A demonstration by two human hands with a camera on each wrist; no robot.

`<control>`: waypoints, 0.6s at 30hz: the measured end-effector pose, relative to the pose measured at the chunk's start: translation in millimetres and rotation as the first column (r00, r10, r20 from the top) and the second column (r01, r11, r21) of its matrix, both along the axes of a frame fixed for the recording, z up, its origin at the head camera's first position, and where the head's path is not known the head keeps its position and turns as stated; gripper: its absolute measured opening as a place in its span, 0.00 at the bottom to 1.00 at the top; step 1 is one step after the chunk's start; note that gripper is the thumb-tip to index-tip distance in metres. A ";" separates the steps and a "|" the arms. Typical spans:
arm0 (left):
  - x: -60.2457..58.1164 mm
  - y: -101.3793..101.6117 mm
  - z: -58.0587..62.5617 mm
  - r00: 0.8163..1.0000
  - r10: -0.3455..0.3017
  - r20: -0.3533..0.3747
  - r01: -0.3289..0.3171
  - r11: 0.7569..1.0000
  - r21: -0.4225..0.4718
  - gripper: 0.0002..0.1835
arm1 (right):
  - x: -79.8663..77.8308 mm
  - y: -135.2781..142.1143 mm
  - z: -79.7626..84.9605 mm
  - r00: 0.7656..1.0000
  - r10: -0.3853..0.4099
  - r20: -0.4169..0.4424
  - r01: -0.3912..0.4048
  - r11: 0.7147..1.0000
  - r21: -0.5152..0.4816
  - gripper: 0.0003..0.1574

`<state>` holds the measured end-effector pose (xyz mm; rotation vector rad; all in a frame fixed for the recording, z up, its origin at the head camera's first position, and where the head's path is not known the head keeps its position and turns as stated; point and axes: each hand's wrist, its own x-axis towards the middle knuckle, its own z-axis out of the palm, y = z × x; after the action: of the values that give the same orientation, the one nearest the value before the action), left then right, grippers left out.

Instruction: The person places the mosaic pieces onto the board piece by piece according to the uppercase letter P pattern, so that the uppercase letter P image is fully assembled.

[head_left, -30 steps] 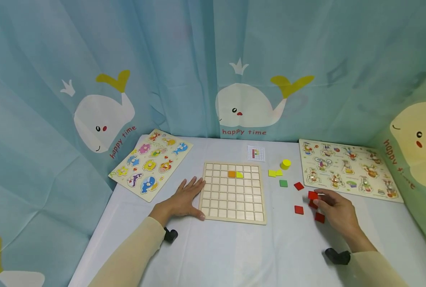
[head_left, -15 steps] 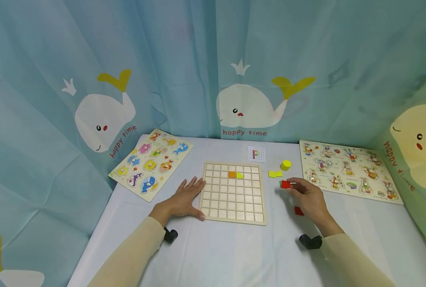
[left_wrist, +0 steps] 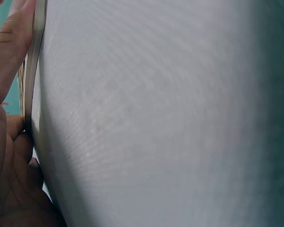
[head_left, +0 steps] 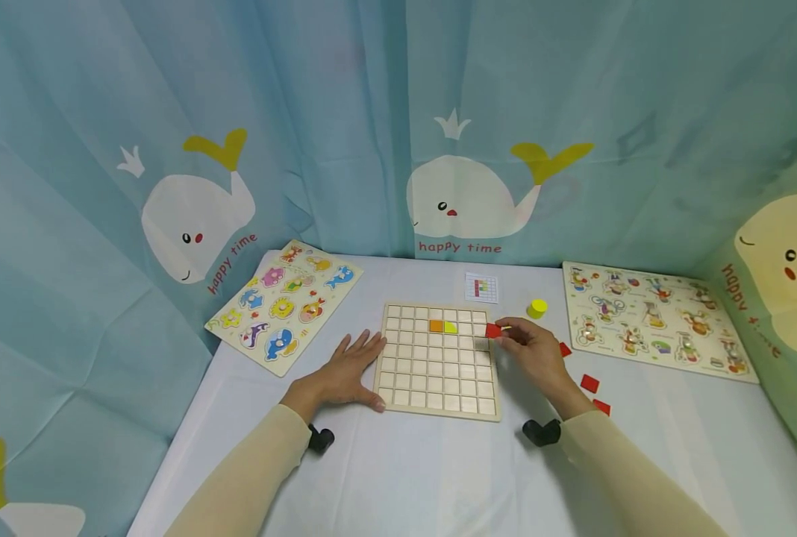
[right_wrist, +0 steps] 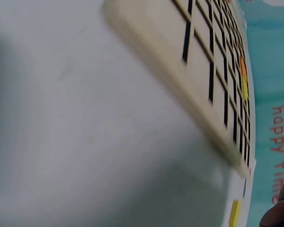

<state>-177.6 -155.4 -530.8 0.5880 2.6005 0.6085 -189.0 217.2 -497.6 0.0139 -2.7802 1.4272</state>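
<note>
My left hand [head_left: 348,371] lies with spread fingers against the left edge of a wooden grid board [head_left: 436,415]; in the left wrist view its thumb [left_wrist: 12,47] rests along the board's edge. My right hand [head_left: 539,356] pinches a red square tile [head_left: 493,330], which overlaps the board's right edge in the head view. In the upper part of the grid sit an orange tile [head_left: 436,326] and, right beside it, a part-yellow tile [head_left: 450,327]. Only the right hand's fingertips [right_wrist: 275,213] show in the right wrist view, near a yellow tile [right_wrist: 235,213].
Red tiles [head_left: 589,383] lie on the table to the right of the right hand. Behind the board are a small printed grid card [head_left: 482,288] and a yellow cylinder [head_left: 536,308]. Animal puzzle boards stand at back left [head_left: 284,307] and back right [head_left: 660,321].
My right hand has come leftward from the loose red tiles to the board's right edge with one red tile. It now covers the green tile and most of the yellow ones. My left hand stays put.
</note>
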 end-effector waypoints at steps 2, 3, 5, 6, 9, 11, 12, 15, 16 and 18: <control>0.2 0.3 0.3 1.000 -0.001 0.000 0.001 1.000 -0.003 0.71 | -3.8 -6.5 -0.9 1.000 0.006 -0.009 -0.007 1.000 -0.008 0.20; 0.3 0.5 0.4 1.000 -0.001 -0.001 0.001 1.000 -0.005 0.71 | -5.6 -9.7 -1.1 1.000 0.011 -0.017 -0.011 1.000 -0.016 0.20; 0.4 0.6 0.7 1.000 0.000 0.000 0.000 1.000 -0.004 0.71 | -9.1 -16.2 -1.7 0.999 0.021 -0.026 -0.021 0.999 -0.028 0.20; 0.5 0.7 0.9 1.000 0.001 0.002 -0.001 1.000 -0.003 0.71 | -10.7 -19.4 -1.9 0.999 0.026 -0.032 -0.027 0.999 -0.035 0.19; 0.6 1.0 1.7 1.000 0.004 0.005 -0.004 1.000 0.003 0.71 | -14.6 -28.4 -1.3 0.998 0.044 -0.038 -0.045 0.998 -0.043 0.19; 0.5 1.1 1.9 1.000 0.005 0.005 -0.005 1.000 0.007 0.72 | -17.3 -33.8 -1.0 0.998 0.055 -0.038 -0.057 0.997 -0.046 0.19; 0.3 1.0 1.8 1.000 0.004 0.004 -0.004 1.000 0.007 0.72 | -18.7 -36.5 -0.9 0.997 0.060 -0.038 -0.062 0.997 -0.048 0.19; -0.2 0.8 0.9 1.000 0.003 -0.002 -0.003 1.000 0.006 0.72 | -23.0 -44.5 -0.2 0.997 0.072 -0.029 -0.073 0.996 -0.053 0.19; -0.3 0.7 0.5 1.000 0.002 -0.004 -0.002 1.000 0.006 0.72 | -24.7 -47.3 -0.1 0.997 0.076 -0.025 -0.077 0.996 -0.052 0.19; -0.4 0.5 -0.1 1.000 0.002 -0.005 -0.002 1.000 0.007 0.72 | -27.5 -52.9 0.3 0.996 0.086 -0.020 -0.087 0.995 -0.055 0.18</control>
<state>-178.0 -154.9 -530.9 0.5905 2.6049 0.6175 -216.5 164.3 -497.3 0.1469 -2.7560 1.5152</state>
